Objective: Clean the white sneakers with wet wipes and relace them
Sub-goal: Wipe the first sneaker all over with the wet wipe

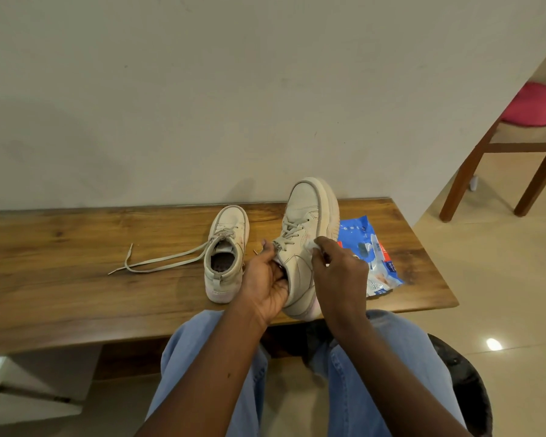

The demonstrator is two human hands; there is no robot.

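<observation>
Fingers [278, 287] of left hand [264, 279] curl round the collar of shoe [306, 216]; toe tipped up to 12, heel low near the front edge of the bench [76, 279]. Right hand [339, 269] pinches wipe [312, 245] against the shoe's side. Second shoe [224, 247] sits on the bench at its 9, lace [158, 266] trailing further to 9. Pack [371, 247] lies at 3.

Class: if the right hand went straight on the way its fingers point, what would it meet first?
The held sneaker. The right hand points up and left, and its wipe is already at, or nearly at, the sneaker's side. One view cannot settle whether they touch.
</observation>
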